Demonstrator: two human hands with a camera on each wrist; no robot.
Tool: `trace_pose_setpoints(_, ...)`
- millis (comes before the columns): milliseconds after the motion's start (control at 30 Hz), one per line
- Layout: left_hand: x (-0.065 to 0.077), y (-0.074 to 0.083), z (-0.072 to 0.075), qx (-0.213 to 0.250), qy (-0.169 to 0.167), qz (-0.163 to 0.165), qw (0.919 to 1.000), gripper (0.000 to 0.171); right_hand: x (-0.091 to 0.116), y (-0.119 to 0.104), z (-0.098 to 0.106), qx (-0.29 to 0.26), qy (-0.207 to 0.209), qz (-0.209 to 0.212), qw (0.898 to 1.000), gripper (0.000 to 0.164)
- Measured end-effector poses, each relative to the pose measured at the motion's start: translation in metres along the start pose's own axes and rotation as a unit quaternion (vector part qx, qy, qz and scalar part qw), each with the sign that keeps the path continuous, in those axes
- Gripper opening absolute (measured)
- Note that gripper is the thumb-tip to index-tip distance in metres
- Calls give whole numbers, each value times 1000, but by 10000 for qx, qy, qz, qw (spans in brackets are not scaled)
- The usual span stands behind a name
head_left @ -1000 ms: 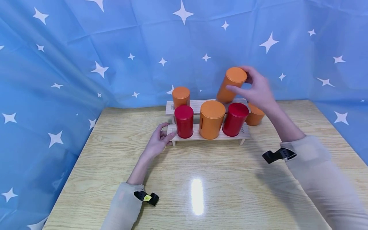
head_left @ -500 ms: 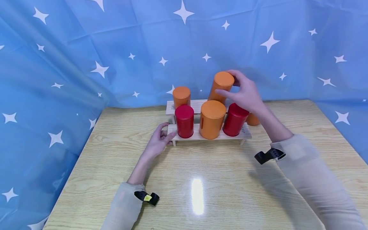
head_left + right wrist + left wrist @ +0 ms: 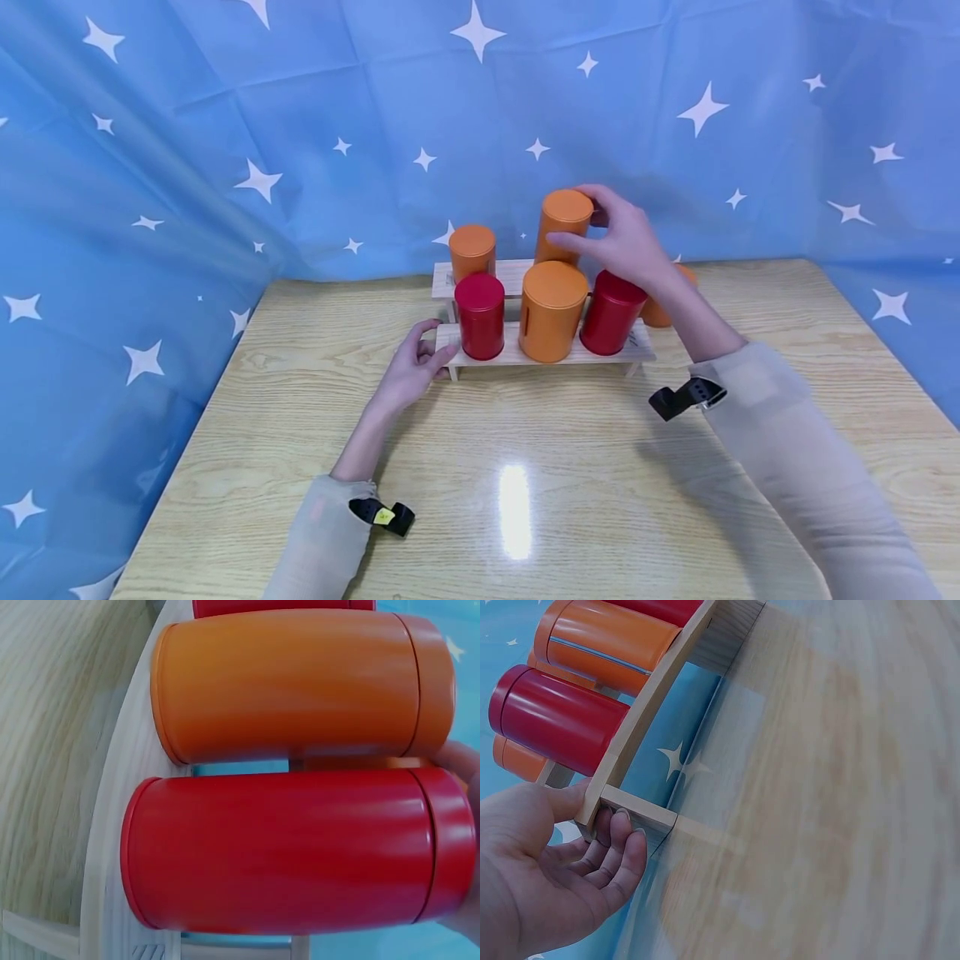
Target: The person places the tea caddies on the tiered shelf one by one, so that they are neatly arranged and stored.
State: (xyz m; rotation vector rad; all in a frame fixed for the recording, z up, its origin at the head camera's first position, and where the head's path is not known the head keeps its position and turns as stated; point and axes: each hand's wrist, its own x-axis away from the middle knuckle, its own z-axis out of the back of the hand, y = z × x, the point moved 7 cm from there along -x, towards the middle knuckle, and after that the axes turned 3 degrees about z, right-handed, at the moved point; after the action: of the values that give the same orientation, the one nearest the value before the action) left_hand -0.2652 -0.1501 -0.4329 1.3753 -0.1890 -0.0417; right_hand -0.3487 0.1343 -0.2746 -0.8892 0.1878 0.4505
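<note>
My right hand (image 3: 626, 242) holds an orange canister (image 3: 564, 218) near its lid, fingers behind and thumb in front. It is upright over the upper tier of a stepped wooden rack (image 3: 512, 340); its base is hidden behind a wider orange canister (image 3: 553, 321). That canister stands on the lower tier between two red canisters, one at left (image 3: 482, 325) and one at right (image 3: 611, 317). A small orange canister (image 3: 472, 250) stands at the upper tier's left end. My left hand (image 3: 562, 862) grips the lower tier's left end, thumb above and fingers curled beneath.
Another orange canister (image 3: 656, 315) stands behind the rack's right end, partly covered by my right forearm. The rack stands on a wood-grain table (image 3: 450, 467) with a bright light reflection. A blue star-patterned cloth (image 3: 360, 125) hangs at the back and left.
My right hand has moved left with the orange canister, which has gone from tilted to upright and is lower. The left hand keeps its grip on the rack.
</note>
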Motion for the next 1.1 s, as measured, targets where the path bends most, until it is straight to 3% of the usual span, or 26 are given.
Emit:
trace_pose_setpoints(433, 0, 1, -2, 20, -8, 76, 10000, 61, -4, -1, -11, -119, -185, -66, 9997, 71)
trace_pose_setpoints(1100, 0, -1, -1, -37, -3, 144, 9999, 61, -2, -4, -14, -88, -231, 183, 9995, 73)
